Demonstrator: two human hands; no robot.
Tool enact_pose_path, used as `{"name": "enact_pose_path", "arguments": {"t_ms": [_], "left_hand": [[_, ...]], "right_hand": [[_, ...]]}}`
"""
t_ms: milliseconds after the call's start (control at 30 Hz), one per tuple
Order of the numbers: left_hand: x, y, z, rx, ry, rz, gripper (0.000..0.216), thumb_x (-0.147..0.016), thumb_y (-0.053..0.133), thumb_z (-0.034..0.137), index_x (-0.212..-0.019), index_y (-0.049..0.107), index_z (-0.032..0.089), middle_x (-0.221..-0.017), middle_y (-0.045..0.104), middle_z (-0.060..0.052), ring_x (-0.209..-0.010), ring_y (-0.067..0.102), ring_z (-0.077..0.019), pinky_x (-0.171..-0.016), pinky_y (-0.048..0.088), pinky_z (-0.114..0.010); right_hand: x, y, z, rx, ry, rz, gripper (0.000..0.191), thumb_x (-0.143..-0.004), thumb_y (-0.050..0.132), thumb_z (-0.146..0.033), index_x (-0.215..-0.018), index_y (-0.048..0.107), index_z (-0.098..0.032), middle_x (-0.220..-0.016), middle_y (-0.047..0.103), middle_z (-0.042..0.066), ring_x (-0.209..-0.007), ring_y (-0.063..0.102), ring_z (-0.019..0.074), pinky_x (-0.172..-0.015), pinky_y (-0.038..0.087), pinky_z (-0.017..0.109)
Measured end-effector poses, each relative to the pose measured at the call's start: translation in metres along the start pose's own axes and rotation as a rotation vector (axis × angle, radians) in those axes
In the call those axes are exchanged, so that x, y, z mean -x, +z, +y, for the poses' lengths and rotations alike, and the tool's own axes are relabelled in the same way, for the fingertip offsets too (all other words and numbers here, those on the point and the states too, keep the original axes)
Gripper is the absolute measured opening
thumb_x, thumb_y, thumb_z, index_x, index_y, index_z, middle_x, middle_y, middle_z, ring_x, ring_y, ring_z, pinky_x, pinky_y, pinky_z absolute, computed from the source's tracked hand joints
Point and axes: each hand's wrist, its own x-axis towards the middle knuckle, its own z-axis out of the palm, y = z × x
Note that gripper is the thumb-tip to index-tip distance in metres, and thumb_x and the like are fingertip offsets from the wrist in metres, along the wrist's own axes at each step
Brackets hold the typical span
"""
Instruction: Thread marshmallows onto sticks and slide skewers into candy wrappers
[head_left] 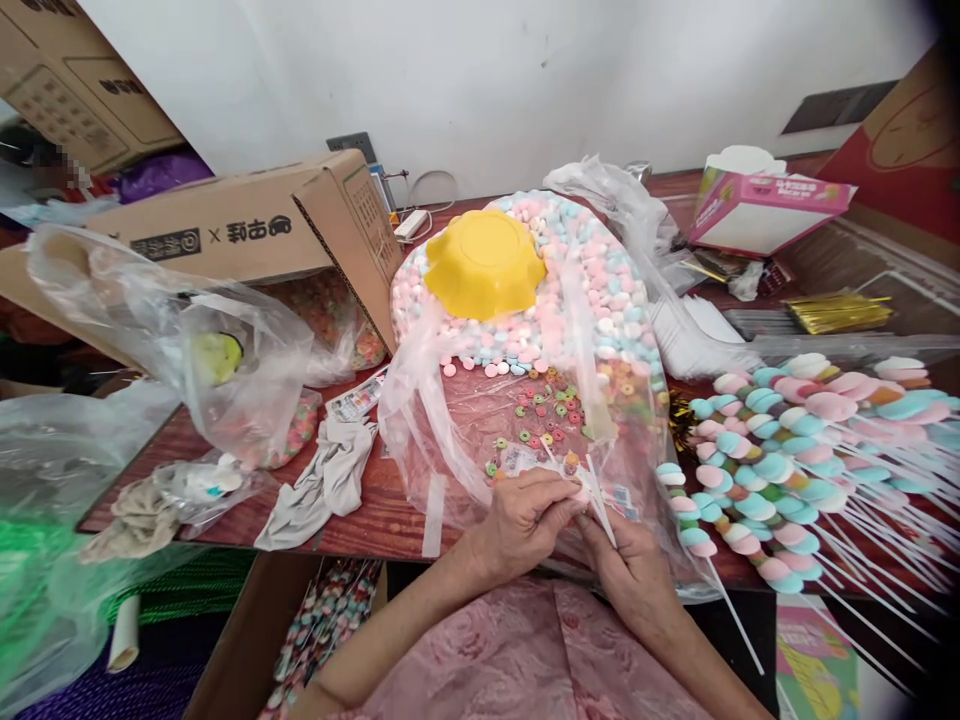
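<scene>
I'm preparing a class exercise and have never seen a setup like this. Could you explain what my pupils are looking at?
There is no machine: a person works with two bare hands, and the single picture comes from a camera worn on their head, looking forward and down. The right hand holds thin white plastic-looking sticks. The left hand meets it, fingertips pinched together; what they grip is too small to tell.

On the dark red wood-grain table, small pink, blue and white sweet-like pieces lie behind the hands, with a wavy-edged yellow bowl on them. Nearer are small coloured rings. To the right lie white sticks threaded with pink and blue pieces.
</scene>
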Motion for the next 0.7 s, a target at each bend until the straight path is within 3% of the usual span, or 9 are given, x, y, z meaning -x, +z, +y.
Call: {"name": "enact_pose_path", "arguments": {"t_ms": [133,233,333,400,533,700], "left_hand": [[-0.028,-0.016,-0.017,0.02,-0.096,-0.06,0.026,-0.093,0.055,0.03,-0.097,0.074,0.014,-0.083,0.074,-0.007,-0.075,0.067,-0.016,-0.07,0.053,-0.026],[-0.069,-0.038,-0.043,-0.221,-0.234,-0.049,0.028,-0.093,0.05,0.027,-0.091,0.075,0.015,-0.078,0.072,-0.006,-0.074,0.065,-0.0171,-0.072,0.05,-0.028],[-0.109,-0.049,-0.067,-0.486,-0.262,-0.3,0.023,-0.082,0.054,0.014,-0.088,0.076,0.016,-0.09,0.072,-0.008,-0.087,0.065,-0.0207,-0.082,0.049,-0.03],[-0.126,-0.049,-0.08,-0.542,-0.251,-0.467,0.025,-0.072,0.057,0.008,-0.087,0.076,0.017,-0.096,0.072,-0.008,-0.092,0.064,-0.0217,-0.083,0.048,-0.029],[-0.137,-0.045,-0.099,-0.519,-0.241,-0.571,0.031,-0.063,0.059,0.002,-0.085,0.076,0.016,-0.092,0.072,-0.006,-0.087,0.064,-0.0203,-0.081,0.047,-0.026],[-0.133,-0.055,-0.101,-0.536,-0.244,-0.52,0.024,-0.07,0.06,0.007,-0.086,0.076,0.015,-0.091,0.07,-0.007,-0.092,0.061,-0.0215,-0.086,0.047,-0.031]], "right_hand": [[0.001,-0.014,0.013,-0.04,0.107,0.091,0.033,-0.091,0.052,-0.045,-0.08,0.066,-0.017,-0.059,0.052,-0.002,-0.055,0.046,0.0135,-0.054,0.041,0.024],[0.002,-0.02,0.024,-0.058,0.186,0.147,0.036,-0.089,0.054,-0.049,-0.076,0.063,-0.017,-0.054,0.045,-0.004,-0.052,0.041,0.0125,-0.05,0.037,0.023],[0.003,-0.018,0.027,-0.053,0.184,0.148,0.04,-0.088,0.054,-0.051,-0.066,0.057,-0.018,-0.053,0.042,-0.004,-0.05,0.038,0.0113,-0.047,0.034,0.023],[0.004,-0.017,0.027,-0.052,0.172,0.135,0.041,-0.087,0.055,-0.051,-0.063,0.055,-0.019,-0.053,0.042,-0.004,-0.05,0.038,0.0108,-0.046,0.032,0.022],[0.005,-0.018,0.027,-0.12,0.194,0.105,0.041,-0.089,0.053,-0.051,-0.067,0.057,-0.017,-0.054,0.039,-0.005,-0.05,0.035,0.0105,-0.046,0.031,0.023],[0.004,-0.021,0.029,-0.083,0.18,0.072,0.039,-0.089,0.053,-0.051,-0.071,0.063,-0.017,-0.051,0.041,-0.005,-0.047,0.037,0.0114,-0.044,0.032,0.023]]}}
